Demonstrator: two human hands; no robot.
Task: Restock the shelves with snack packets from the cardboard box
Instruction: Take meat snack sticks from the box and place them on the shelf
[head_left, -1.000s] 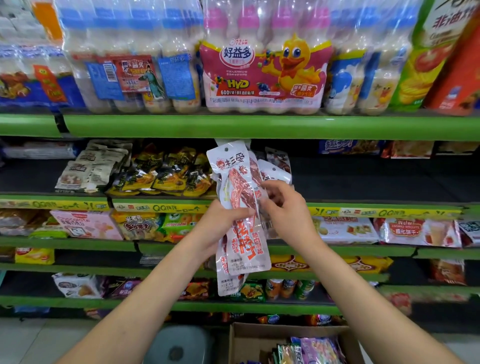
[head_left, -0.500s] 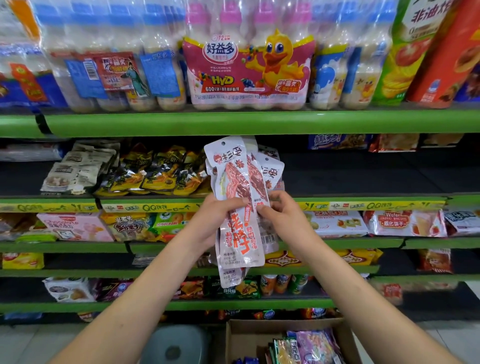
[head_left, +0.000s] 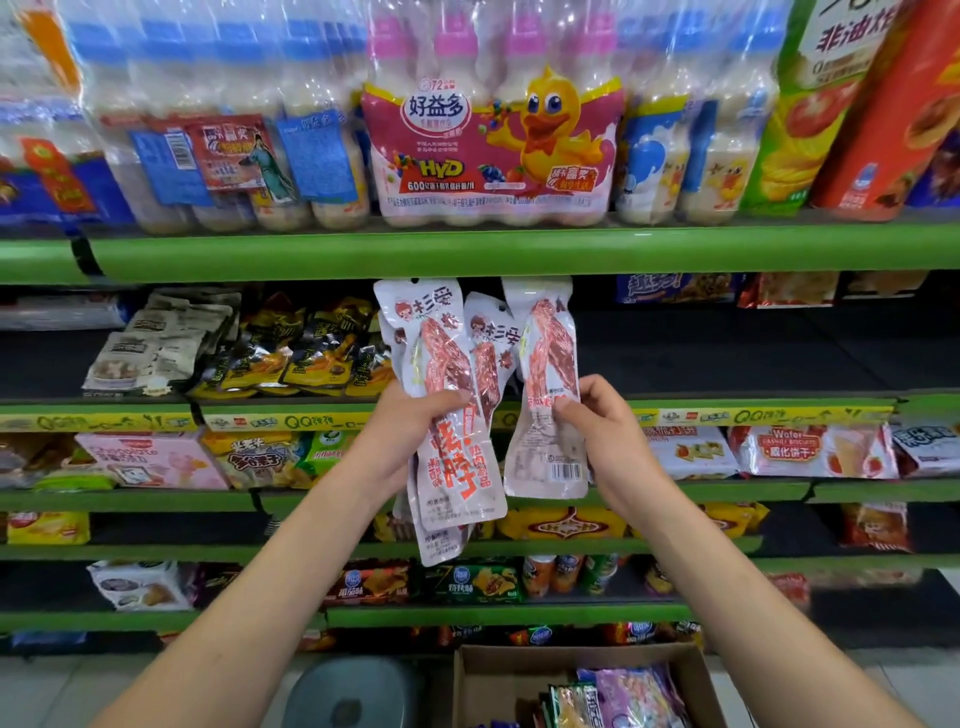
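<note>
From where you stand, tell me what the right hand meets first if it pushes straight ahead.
Probably nothing soon: the right hand, holding one packet, faces a bare stretch of dark shelf. Depth is unclear.

The second shelf (head_left: 727, 358) lies bare and dark from its middle to its right end, an open bay a hand could enter over the front edge. Its left end is blocked by stacked white packets (head_left: 156, 348) and yellow-black packets (head_left: 296, 353). At the back right corner, blue and red packets (head_left: 727, 288) lie against the rear. The green lip of the top shelf (head_left: 519, 249) caps the bay overhead. In front of the opening both hands hold long meat-snack packets (head_left: 457, 395).
</note>
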